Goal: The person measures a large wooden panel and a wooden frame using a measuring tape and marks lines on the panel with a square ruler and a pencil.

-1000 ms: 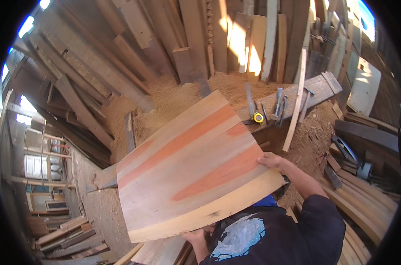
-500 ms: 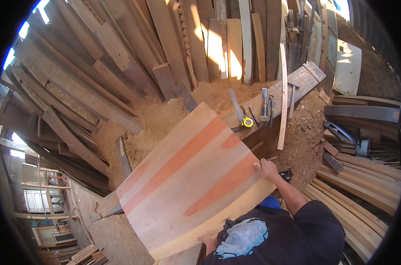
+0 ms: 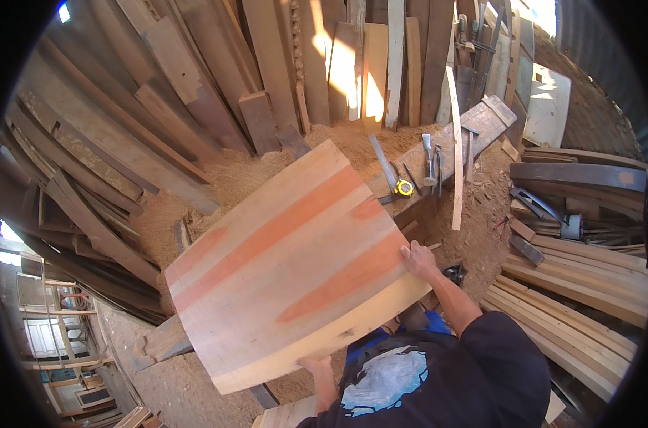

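Observation:
A wide wooden panel (image 3: 267, 242), pale with reddish-brown streaks, is tilted in front of my body. My right hand (image 3: 419, 258) grips its right edge, thumb on the upper face and fingers going under. At the near edge my left hand (image 3: 318, 368) holds the panel too; most of its fingers are hidden beneath. Beyond the panel's right corner lies a plank bench (image 3: 474, 132) bearing a yellow tape measure (image 3: 404, 187), a metal square (image 3: 382, 161), a hammer (image 3: 470, 153) and a chisel-like tool (image 3: 428, 158).
Tall boards (image 3: 274, 64) lean along the far side, above piled sawdust (image 3: 242, 178). A long thin strip (image 3: 456, 164) lies across the bench. Stacked lumber (image 3: 567, 335) fills the right side, near a clamp-like metal tool (image 3: 538, 205). Dark offcuts (image 3: 168, 339) lie left of the panel.
The panel has shifted left and its near edge has come up away from my body. My left hand and forearm now show more, while both hands keep their hold.

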Available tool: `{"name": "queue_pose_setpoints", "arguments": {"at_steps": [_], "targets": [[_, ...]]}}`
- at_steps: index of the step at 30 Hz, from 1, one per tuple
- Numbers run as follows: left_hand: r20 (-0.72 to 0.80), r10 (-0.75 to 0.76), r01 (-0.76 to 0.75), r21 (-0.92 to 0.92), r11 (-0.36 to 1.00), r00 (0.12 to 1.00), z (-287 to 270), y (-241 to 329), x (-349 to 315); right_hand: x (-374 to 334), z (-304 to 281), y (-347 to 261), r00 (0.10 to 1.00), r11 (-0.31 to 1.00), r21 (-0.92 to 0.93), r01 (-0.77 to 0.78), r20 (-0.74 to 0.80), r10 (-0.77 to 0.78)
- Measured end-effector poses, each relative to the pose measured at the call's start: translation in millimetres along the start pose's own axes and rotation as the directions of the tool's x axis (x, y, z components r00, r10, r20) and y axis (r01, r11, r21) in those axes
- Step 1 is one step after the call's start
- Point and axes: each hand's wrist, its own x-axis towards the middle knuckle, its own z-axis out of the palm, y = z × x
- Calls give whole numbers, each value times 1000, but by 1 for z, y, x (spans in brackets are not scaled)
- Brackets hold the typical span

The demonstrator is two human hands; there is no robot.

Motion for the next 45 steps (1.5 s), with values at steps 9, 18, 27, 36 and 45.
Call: {"name": "queue_pose_setpoints", "arguments": {"at_steps": [9,18,27,36,45], "targets": [[-278,-154,194,122,973,948,3,15,10,3,25,3,998,993,99,-58,-31,62],[597,-77,-553,677,-485,799,168,-2,-10,60,-26,8,882,991,2,137,-455,-121],[642,282,-269,622,-736,713,338,-152,56,140,-89,-60,930,925,-349,152,-267,-253],[569,324,-153,635,-757,756,346,-168,57,170,-64,-33,897,881,-445,162,-304,-319],[529,327,-109,635,-765,783,352,-166,52,147,-149,-22,986,974,155,167,-12,-167]]}}
